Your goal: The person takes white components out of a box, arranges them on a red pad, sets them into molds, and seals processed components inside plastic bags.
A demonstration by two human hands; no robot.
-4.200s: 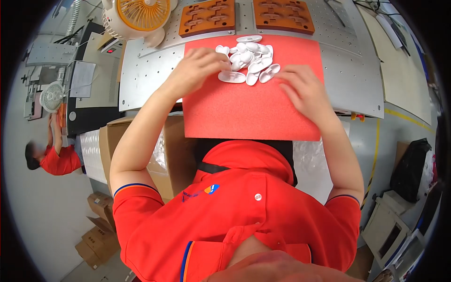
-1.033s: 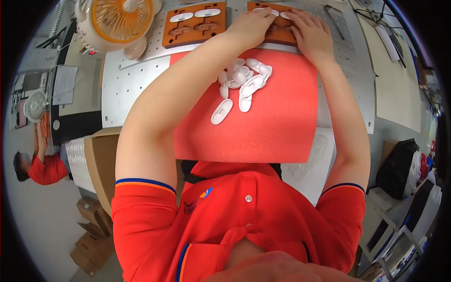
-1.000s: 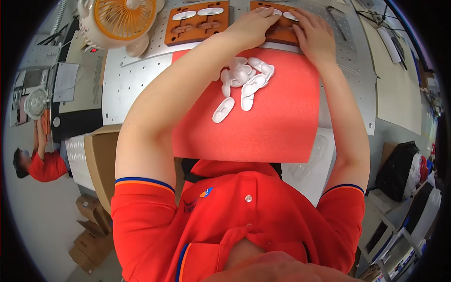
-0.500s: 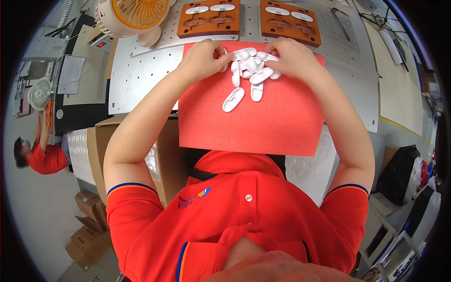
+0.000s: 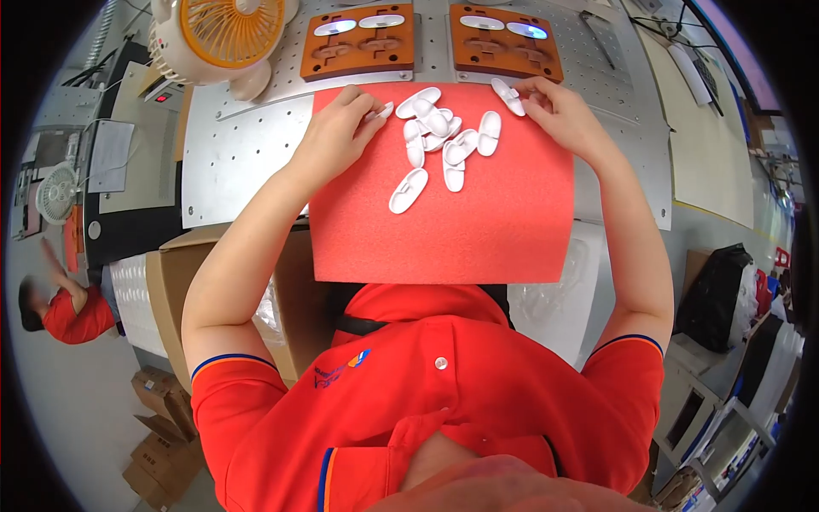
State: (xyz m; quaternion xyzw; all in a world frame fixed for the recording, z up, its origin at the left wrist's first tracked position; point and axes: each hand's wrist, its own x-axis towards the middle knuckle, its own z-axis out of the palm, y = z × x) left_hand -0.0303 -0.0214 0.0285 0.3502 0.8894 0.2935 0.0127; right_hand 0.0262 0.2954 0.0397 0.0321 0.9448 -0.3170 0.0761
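My left hand is closed in a pinch on a small white oval plastic shell, mostly hidden by the fingers, at the left of the red foam sheet. Between thumb and fingers of my right hand is another white oval plastic shell, tilted, near the sheet's upper right. Several more such shells lie between the hands in a loose overlapping cluster. One shell lies apart at the lower left of the cluster, and another shell to its right.
Beyond the sheet, a left brown fixture block and a right brown fixture block each carry two white oval pieces. A white and orange fan stands at the left on the perforated metal table. Another person is at far left.
My hands have moved apart, each with a white shell. The cluster between them has spread out. Over at the far left, the other person's arm has moved.
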